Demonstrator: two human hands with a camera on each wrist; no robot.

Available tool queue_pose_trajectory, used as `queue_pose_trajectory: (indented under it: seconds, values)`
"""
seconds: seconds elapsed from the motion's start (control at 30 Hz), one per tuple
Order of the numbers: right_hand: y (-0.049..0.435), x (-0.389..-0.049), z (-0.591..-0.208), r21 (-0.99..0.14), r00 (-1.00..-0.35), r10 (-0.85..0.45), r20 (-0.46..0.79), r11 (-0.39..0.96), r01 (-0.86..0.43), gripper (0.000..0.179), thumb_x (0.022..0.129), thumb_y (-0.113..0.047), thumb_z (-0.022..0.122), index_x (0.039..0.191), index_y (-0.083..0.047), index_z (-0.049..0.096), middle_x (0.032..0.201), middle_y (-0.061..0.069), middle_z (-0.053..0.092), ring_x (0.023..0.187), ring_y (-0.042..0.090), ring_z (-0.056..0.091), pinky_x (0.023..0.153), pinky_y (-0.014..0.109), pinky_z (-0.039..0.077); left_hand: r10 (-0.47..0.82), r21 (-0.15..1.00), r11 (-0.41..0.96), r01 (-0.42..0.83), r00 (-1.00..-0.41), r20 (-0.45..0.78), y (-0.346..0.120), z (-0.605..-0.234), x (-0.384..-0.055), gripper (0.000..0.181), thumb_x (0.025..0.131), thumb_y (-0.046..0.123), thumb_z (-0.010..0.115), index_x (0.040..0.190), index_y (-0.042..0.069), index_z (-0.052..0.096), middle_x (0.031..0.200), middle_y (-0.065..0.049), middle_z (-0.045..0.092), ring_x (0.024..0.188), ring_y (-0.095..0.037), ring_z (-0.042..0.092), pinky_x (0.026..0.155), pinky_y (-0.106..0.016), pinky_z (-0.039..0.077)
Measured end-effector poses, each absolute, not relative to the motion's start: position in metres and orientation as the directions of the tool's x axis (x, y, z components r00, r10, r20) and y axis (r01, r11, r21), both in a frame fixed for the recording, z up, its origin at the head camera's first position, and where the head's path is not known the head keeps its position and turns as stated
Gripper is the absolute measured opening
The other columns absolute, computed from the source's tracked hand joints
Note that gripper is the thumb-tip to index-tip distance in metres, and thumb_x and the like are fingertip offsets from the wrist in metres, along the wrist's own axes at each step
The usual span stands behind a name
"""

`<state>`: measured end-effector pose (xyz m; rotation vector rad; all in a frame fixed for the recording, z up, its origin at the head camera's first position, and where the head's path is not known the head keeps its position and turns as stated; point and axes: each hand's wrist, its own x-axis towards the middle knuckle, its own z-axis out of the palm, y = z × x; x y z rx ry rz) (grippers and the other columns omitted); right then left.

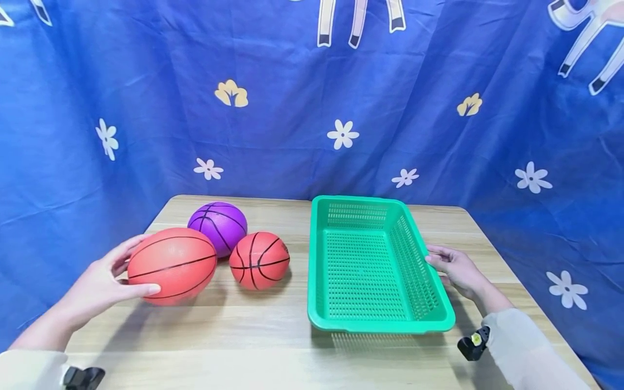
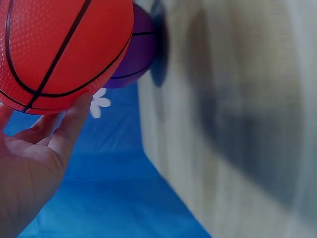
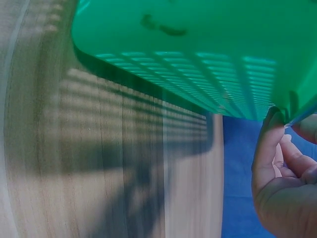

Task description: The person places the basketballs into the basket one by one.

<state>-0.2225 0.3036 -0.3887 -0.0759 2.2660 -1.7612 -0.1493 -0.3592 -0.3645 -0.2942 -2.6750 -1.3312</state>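
Note:
My left hand (image 1: 99,279) grips an orange-red toy basketball (image 1: 173,265), thumb across its near side and fingers behind it. In the left wrist view this ball (image 2: 64,49) is above the table, with its shadow below. Just behind it sits a purple basketball (image 1: 219,225), partly covered by the held ball. A smaller orange-red basketball (image 1: 259,261) rests to the right of both. My right hand (image 1: 458,271) pinches the right rim of a green perforated basket (image 1: 380,326), thumb over the edge and fingers outside. The basket bottom (image 3: 198,74) casts a slatted shadow on the wood.
All of this stands on or over a light wooden table (image 1: 234,346). A blue curtain (image 1: 287,135) with white flowers and animal figures hangs behind and along both sides. Black wrist devices sit at both sleeves (image 1: 526,346).

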Motion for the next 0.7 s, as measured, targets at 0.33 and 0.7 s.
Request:
queue_pose_trajectory:
  seconds: [0.33,0.7]
  values:
    - [0.303,-0.224,-0.391,-0.96,-0.963,-0.198,-0.181,0.247,0.13,0.063,0.099,-0.023,0.053,0.147,0.004,0.024,0.141,0.03,0.034,0.104,0.014,0.059,0.085,0.04,0.052,0.094,0.733,0.636,0.241,-0.967,0.236,-0.35,-0.331,-0.171,0.089,0.076,0.009,0.08,0.148,0.029,0.033,0.124,0.02,0.043,0.103,0.018,0.042,0.072,-0.007,0.043]
    - [0.303,-0.225,-0.39,-0.963,-0.962,-0.208,-0.178,0.236,0.127,0.062,0.1,-0.022,0.052,0.147,0.005,0.023,0.139,0.03,0.036,0.102,0.015,0.061,0.084,0.04,0.052,0.123,0.762,0.593,0.261,-0.964,0.234,-0.313,-0.303,-0.204,0.087,0.078,0.012,0.08,0.148,0.03,0.032,0.136,-0.001,0.044,0.105,0.008,0.047,0.074,-0.01,0.046]
